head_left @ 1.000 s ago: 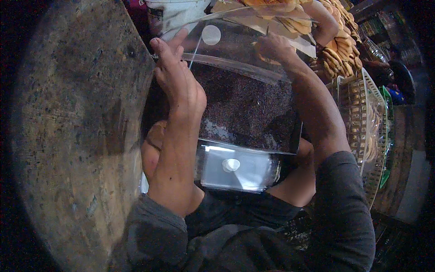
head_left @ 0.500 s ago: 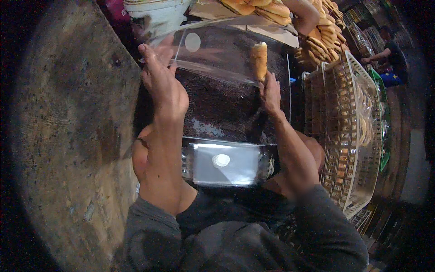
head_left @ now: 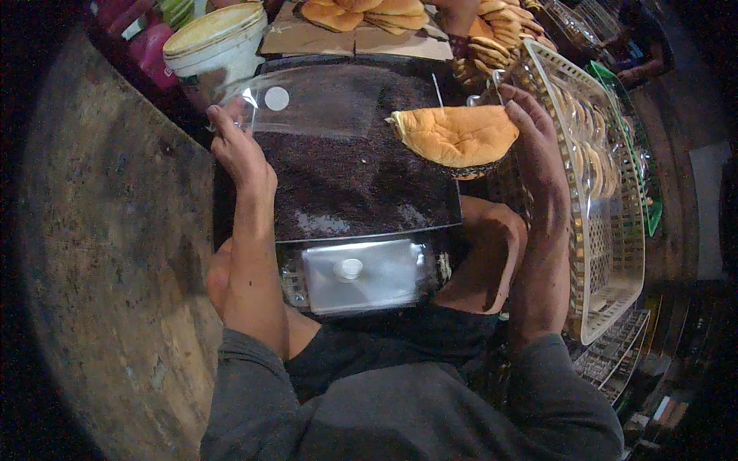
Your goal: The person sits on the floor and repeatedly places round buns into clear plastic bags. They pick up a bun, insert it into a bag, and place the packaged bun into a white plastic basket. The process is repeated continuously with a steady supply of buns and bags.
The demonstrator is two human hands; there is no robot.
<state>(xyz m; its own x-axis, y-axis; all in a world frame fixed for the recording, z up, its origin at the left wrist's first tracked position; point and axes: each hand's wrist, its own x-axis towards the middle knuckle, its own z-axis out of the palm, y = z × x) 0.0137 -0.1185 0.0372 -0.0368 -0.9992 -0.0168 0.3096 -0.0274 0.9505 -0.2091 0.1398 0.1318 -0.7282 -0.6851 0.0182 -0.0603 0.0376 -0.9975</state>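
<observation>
My left hand [head_left: 242, 150] pinches the left end of a clear plastic bag [head_left: 323, 100] that carries a white round spot. The bag stretches rightward above a dark, textured board [head_left: 330, 188]. Out to the right, my right hand [head_left: 534, 127] grips a golden folded bread [head_left: 457, 137] by its right end. The bread's broad side shows, with a dark strip along its lower edge; its left tip is just apart from the bag. A stack of clear bags [head_left: 384, 288] with a white round spot lies by my lap.
More breads [head_left: 396, 15] lie on cardboard [head_left: 307, 42] at the back, with a bread pile [head_left: 492, 42] beside them. A white bucket [head_left: 223, 50] stands back left. At right is a cream plastic crate [head_left: 607, 307] of bagged breads. Another person [head_left: 646, 46] is far right.
My right hand has moved right and turned the bread from its narrow edge to its broad side. The bag, still in my left hand, now sits further left in view.
</observation>
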